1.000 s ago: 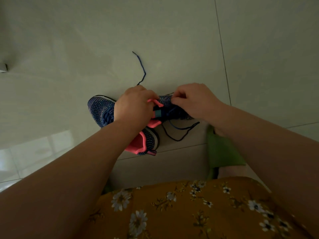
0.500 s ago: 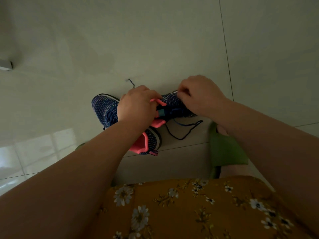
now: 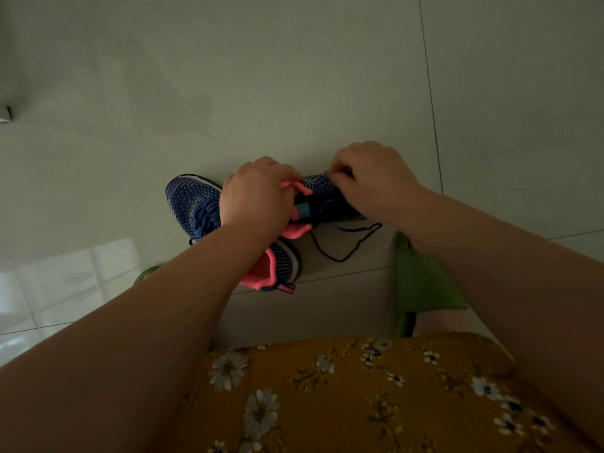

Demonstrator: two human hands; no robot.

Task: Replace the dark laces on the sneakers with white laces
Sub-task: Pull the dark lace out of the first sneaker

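Unlacing stage | left hand (image 3: 258,197) gripping pink tongue (image 3: 295,186) of blue knit sneaker (image 3: 196,204) on floor (image 3: 294,76) | right hand (image 3: 369,178) pinching dark lace (image 3: 346,243) at eyelets | white laces unseen, remaining.

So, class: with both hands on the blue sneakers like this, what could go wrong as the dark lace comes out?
Two risks, both judgements. The loose dark lace loops on the floor beside the sneaker, so it might snag or knot if pulled quickly. The right hand pinches at the held sneaker in dim light; a missed eyelet seems possible. The left hand grips the pink tongue, which could slip.
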